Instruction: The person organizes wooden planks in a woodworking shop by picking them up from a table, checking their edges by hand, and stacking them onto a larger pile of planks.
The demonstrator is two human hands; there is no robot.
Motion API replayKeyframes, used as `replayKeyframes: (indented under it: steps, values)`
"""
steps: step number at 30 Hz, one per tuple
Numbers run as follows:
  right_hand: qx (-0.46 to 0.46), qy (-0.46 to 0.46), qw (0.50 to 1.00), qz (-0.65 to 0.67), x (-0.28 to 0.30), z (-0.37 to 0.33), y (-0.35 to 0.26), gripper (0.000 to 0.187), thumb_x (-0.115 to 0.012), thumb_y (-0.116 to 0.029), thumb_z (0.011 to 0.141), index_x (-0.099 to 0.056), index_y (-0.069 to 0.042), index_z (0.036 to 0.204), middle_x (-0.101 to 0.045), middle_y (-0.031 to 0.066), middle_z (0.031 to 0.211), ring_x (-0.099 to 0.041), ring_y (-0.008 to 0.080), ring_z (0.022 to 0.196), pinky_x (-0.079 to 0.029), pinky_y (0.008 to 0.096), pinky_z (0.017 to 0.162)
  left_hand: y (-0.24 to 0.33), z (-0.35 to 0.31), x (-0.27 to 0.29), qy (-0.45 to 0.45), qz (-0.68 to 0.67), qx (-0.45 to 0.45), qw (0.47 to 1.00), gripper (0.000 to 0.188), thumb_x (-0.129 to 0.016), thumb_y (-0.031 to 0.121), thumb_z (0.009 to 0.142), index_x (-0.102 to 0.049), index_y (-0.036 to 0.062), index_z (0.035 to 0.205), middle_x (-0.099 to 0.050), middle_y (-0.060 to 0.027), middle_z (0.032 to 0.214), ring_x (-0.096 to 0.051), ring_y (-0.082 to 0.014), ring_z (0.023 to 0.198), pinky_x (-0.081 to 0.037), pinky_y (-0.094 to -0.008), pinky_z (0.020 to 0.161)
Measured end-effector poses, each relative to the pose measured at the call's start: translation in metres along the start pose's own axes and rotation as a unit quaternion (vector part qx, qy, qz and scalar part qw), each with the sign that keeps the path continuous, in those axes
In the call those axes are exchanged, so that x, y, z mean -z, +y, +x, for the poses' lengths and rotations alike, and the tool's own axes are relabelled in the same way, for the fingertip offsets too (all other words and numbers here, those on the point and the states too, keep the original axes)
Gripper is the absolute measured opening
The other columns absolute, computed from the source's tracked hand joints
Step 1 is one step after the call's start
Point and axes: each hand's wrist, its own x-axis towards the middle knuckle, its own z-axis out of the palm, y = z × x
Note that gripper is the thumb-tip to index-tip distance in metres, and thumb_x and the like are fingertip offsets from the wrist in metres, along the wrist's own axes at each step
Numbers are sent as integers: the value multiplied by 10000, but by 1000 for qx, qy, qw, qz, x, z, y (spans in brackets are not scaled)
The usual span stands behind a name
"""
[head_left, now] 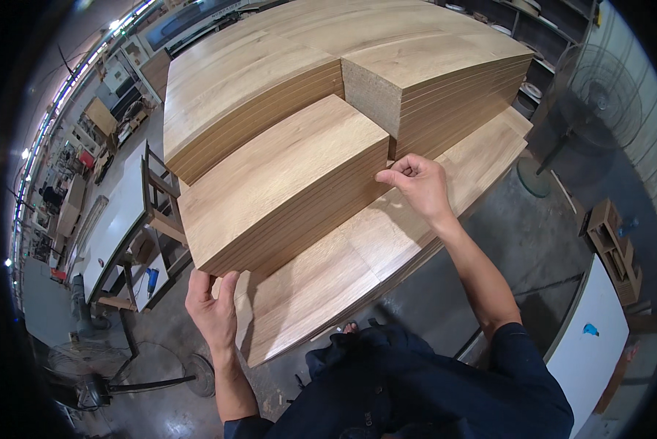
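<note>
A narrow stack of wood-grain boards (pixel 284 172) lies in front of me, on top of broader wood-grain panels (pixel 328 260). At its near left corner my left hand (pixel 213 311) is closed, the thumb in front and the fingers partly hidden by the boards. My right hand (pixel 420 189) is at the other end, fingers curled and thumb against the stack's right corner. What its fingertips press on is partly hidden. Behind this stack rise a taller pile on the left (pixel 244 69) and another on the right (pixel 445 62) with a raw chipboard end.
Standing fans are at the right (pixel 595 95) and the lower left (pixel 87 366). A white-topped table (pixel 116 219) with a blue tool on its lower shelf stands left. A white panel (pixel 588 358) and a wooden crate (pixel 612 249) are at the right.
</note>
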Motion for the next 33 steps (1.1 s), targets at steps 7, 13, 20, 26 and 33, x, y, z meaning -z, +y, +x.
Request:
replayKeyframes:
  steps: [7, 13, 20, 26, 33]
  values:
    - [-21, -24, 999, -9, 10, 15, 6, 304, -879, -251, 747, -678, -35, 672, -609, -6, 590, -514, 51, 552, -427, 252, 506, 11, 9, -24, 1, -6, -14, 1000, 208, -726, 13, 852, -643, -38, 1036, -629, -63, 895, -580, -131, 829, -468, -259, 779]
    - [-52, -64, 995, 52, 12, 16, 7, 221, -815, -178, 840, -685, -27, 746, -619, -30, 654, -509, 31, 599, -413, 217, 532, 14, 7, -29, -8, -11, -5, 1000, 204, -705, 35, 890, -632, -31, 1068, -623, -72, 981, -584, -140, 870, -478, -277, 805]
    - [125, 196, 964, 132, 14, 20, 10, 319, -657, -290, 981, -660, 4, 1102, -664, 90, 1031, -606, 124, 902, -502, 268, 764, -10, 19, -28, -85, -139, -27, 986, 726, -670, 370, 959, -352, -7, 1492, -460, -165, 1459, -458, -237, 1321, -348, -374, 1099]
    - [179, 344, 917, 92, -29, 40, -9, 638, -340, -480, 1061, -317, 29, 1444, -295, 235, 1477, -351, 346, 1374, -322, 471, 1135, -38, 36, -37, -81, -130, -46, 987, 1129, -694, 648, 833, -117, 0, 1556, -356, -194, 1515, -390, -270, 1375, -329, -409, 1127]
    - [209, 446, 871, 6, -58, 54, -7, 647, -338, -461, 1059, -336, 70, 1428, -292, 293, 1498, -309, 397, 1411, -275, 501, 1156, -61, 32, -56, -53, -154, 23, 986, 982, -697, 683, 810, -365, -9, 1422, -479, -136, 1385, -467, -223, 1268, -376, -374, 1064]
